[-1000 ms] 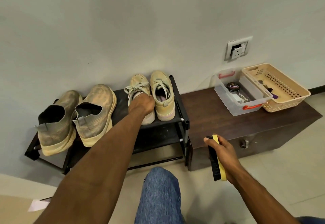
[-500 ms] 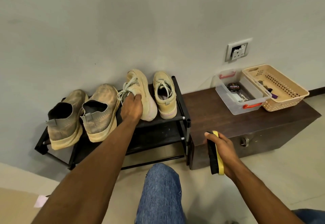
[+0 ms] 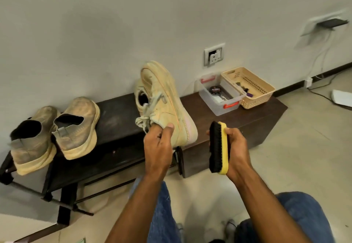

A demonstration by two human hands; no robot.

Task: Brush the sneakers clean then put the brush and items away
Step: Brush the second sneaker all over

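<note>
My left hand (image 3: 159, 147) grips a pale yellow lace-up sneaker (image 3: 163, 97) by its tongue and laces, lifted off the black shoe rack (image 3: 114, 113) and tilted toe-up with its sole facing right. Just right of the sneaker, my right hand (image 3: 237, 147) grips a brush (image 3: 219, 147) with a yellow back, its black bristles turned toward the shoe. A small gap separates brush and sneaker. Two dusty slip-on knit sneakers (image 3: 78, 126) (image 3: 31, 139) stand on the rack's left end. The second lace-up sneaker is hidden behind the lifted one.
A dark wooden chest (image 3: 257, 115) adjoins the rack on the right. It bears a clear box with red handles (image 3: 211, 101) holding a polish tin (image 3: 215, 90), and a beige basket (image 3: 262, 94). Cables run along the floor at far right. My jeans-clad knees (image 3: 304, 214) are below.
My left hand has lifted the lace-up sneaker off the rack and tipped it toe-up. My right hand has raised the brush and brought it closer to the shoe. The view shifted left.
</note>
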